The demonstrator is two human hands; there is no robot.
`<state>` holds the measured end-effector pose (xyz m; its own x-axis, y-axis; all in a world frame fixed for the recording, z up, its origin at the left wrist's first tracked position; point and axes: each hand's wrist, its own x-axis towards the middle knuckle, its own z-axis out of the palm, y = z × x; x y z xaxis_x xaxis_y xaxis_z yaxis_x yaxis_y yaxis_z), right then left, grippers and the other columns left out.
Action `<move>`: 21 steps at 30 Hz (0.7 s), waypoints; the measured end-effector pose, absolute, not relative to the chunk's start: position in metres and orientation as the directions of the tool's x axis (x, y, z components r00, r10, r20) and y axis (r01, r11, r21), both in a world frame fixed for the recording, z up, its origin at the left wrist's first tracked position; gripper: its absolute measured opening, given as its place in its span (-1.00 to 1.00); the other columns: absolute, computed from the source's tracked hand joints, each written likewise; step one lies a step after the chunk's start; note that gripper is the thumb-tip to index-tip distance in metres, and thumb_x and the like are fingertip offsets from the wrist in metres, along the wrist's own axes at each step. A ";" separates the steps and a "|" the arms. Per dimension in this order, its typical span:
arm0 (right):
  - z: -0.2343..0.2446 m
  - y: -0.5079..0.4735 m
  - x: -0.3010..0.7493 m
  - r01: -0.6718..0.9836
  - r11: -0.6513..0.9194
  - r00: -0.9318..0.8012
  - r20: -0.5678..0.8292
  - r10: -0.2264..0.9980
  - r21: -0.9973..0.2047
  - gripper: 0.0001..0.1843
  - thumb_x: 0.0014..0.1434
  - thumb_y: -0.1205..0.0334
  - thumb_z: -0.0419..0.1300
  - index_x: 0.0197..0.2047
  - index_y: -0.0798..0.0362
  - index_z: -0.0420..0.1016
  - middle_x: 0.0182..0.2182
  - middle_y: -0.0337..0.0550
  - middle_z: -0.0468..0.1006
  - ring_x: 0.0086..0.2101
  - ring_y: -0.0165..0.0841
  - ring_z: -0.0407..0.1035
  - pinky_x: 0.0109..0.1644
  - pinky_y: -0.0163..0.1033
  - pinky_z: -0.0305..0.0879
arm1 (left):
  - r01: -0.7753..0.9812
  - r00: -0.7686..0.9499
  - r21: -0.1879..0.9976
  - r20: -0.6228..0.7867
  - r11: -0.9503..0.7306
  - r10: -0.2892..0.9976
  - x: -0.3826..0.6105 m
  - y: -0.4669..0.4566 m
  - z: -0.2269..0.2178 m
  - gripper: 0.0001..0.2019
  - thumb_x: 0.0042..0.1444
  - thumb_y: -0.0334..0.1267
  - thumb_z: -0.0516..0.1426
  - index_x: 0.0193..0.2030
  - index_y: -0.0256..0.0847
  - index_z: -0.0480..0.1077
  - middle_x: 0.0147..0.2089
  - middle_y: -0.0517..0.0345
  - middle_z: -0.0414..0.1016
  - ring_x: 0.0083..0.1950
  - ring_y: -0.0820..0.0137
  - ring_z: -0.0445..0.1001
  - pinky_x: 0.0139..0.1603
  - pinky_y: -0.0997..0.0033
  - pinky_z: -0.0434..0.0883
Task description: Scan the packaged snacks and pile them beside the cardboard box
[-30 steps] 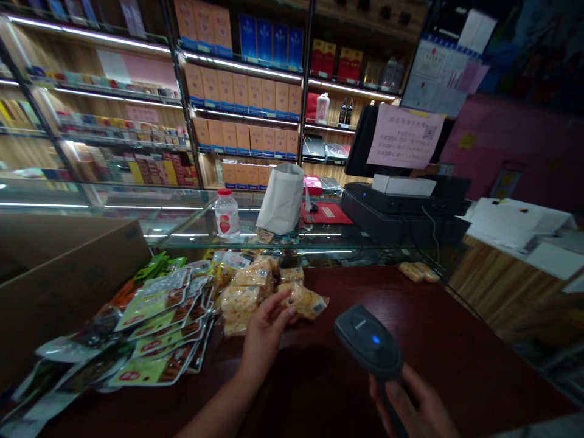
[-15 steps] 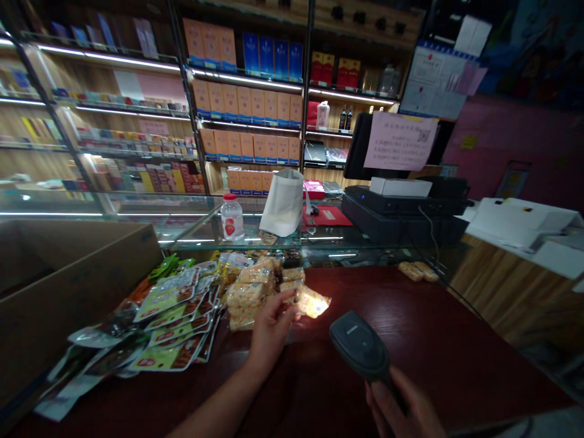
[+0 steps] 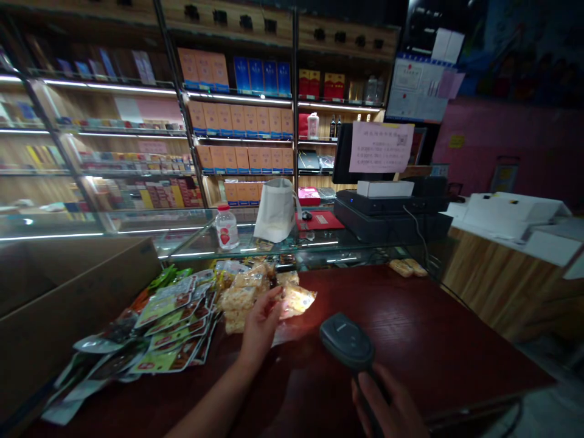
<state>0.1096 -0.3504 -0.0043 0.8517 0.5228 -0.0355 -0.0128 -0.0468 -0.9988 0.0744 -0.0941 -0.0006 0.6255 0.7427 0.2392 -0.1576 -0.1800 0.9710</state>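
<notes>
Between the fingertips of my left hand (image 3: pixel 261 325) is a small clear-wrapped snack packet (image 3: pixel 297 300), brightly lit on its right part. My right hand (image 3: pixel 387 398) is wrapped round the handle of a dark grey barcode scanner (image 3: pixel 347 339), whose head points toward the packet from a short distance. Just behind my left hand sits a pile of similar wrapped pale snack packets (image 3: pixel 239 299). Left of that pile, green and white snack bags (image 3: pixel 176 325) lie fanned over each other on the dark red table (image 3: pixel 438 328).
An open cardboard box (image 3: pixel 82 274) stands at the left. On the glass counter (image 3: pixel 201 248) behind are a red-capped bottle (image 3: pixel 227 229), a white bag (image 3: pixel 275 212) and a monitor (image 3: pixel 343 155) above a dark cash drawer (image 3: pixel 387 218). More wrapped snacks (image 3: pixel 407 267) lie at the table's far right.
The view has shifted slightly, so most things sit a little further left. Both hands keep their holds on the packet and the scanner; the bright light still falls on the packet.
</notes>
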 end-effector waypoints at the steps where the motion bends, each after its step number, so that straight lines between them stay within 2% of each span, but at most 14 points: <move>1: -0.004 -0.350 0.109 -0.021 -0.035 0.854 -0.036 0.520 -0.999 -0.34 0.04 -0.48 0.09 -0.51 0.02 0.40 -0.76 -0.33 0.21 -0.71 -0.46 0.08 -0.63 -0.35 0.07 | -0.150 0.628 0.972 0.233 -0.178 0.743 0.074 -0.094 0.002 -0.44 -0.05 -0.04 0.27 0.07 -0.31 0.45 -0.27 0.01 0.59 -0.32 0.27 0.55 -0.38 0.35 0.51; 5: 0.001 -0.349 0.107 -0.048 -0.002 0.856 -0.042 0.515 -0.999 -0.31 0.02 -0.51 0.08 -0.54 0.02 0.36 -0.78 -0.33 0.21 -0.72 -0.48 0.07 -0.63 -0.37 0.01 | -0.154 0.633 0.968 0.250 -0.197 0.733 0.073 -0.097 0.007 -0.45 -0.04 -0.06 0.27 0.06 -0.33 0.44 -0.29 0.03 0.58 -0.35 0.32 0.53 -0.38 0.39 0.49; 13: 0.005 -0.355 0.105 -0.113 0.035 0.882 -0.084 0.463 -0.993 -0.29 -0.02 -0.51 0.13 -0.49 0.07 0.40 -0.75 -0.36 0.22 -0.69 -0.51 0.09 -0.58 -0.39 0.03 | -0.129 0.645 0.967 0.250 -0.220 0.722 0.077 -0.097 0.000 -0.45 -0.02 -0.05 0.25 0.09 -0.30 0.43 -0.29 0.06 0.58 -0.36 0.33 0.54 -0.40 0.40 0.48; 21: 0.000 -0.356 0.101 -0.149 0.048 0.879 -0.110 0.465 -0.988 -0.30 -0.04 -0.52 0.14 -0.52 0.04 0.38 -0.77 -0.35 0.21 -0.71 -0.51 0.06 -0.60 -0.38 -0.01 | -0.123 0.634 0.973 0.227 -0.194 0.739 0.080 -0.095 -0.003 -0.43 -0.06 -0.05 0.26 0.09 -0.29 0.43 -0.20 -0.01 0.58 -0.25 0.26 0.56 -0.38 0.37 0.51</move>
<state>0.1011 -0.3558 0.0001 0.8786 0.4647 -0.1101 -0.1490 0.0476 -0.9877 0.0798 -0.0955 -0.0025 0.6339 0.7394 0.2269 -0.1226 -0.1936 0.9734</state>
